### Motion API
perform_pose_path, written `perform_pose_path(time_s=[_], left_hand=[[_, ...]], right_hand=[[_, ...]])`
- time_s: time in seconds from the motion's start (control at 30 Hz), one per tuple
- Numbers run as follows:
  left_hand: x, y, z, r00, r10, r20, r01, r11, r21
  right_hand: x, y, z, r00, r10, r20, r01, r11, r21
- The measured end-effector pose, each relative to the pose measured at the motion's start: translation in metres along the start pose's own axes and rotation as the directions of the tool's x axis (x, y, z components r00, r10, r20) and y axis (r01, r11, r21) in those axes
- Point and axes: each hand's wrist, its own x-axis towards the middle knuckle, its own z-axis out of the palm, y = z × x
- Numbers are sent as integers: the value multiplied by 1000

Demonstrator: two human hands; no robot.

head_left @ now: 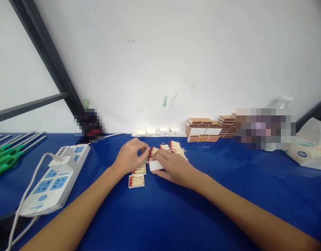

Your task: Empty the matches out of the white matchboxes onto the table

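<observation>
My right hand (176, 168) grips a small white matchbox tray (155, 166) between thumb and fingers, its side turned to me. My left hand (130, 157) is curled in a pinch, thumb and forefinger meeting beside the pile of matches (177, 147). Whether a match is between those fingertips I cannot make out. The loose matches are red-tipped with pale sticks, partly hidden behind my right hand. Below my left hand, a filled matchbox tray (136, 181) lies on the blue table, with another filled tray (139, 169) just behind it.
White trays (164, 130) line the wall. Stacked matchbox sleeves (203, 130) stand right of them. On the left are a power strip (56, 181) with a cable and several green-handled tools (8, 157). A tissue pack (309, 150) lies far right on the blue table (160, 216).
</observation>
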Motion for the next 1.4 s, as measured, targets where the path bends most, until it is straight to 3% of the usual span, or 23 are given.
perform_pose_path(time_s=[0.23,0.5,0.73,0.9,1.0,1.2,1.4], left_hand=[[-1,0,1,1000,13,-9,-13,1000,-6],[0,1,1,1000,-6,-6,6,1000,-15],[3,11,-8,995,-94,37,99,982,-164],[2,21,-12,994,-16,104,41,968,-246],[1,26,-8,994,-25,110,51,969,-242],[0,28,-1,994,-69,79,86,967,-239],[4,20,-5,987,-121,105,142,965,-220]], right_hand=[[-2,2,3,997,-48,-54,49,999,11],[-3,-6,-2,998,-60,-13,61,997,39],[-5,-1,-7,980,-75,-183,47,987,-152],[-4,2,-16,963,-72,-258,10,972,-235],[-3,0,-17,958,-58,-279,-13,969,-248],[-4,9,-15,956,-71,-285,17,982,-187],[-3,17,-16,967,-8,-256,-13,997,-80]])
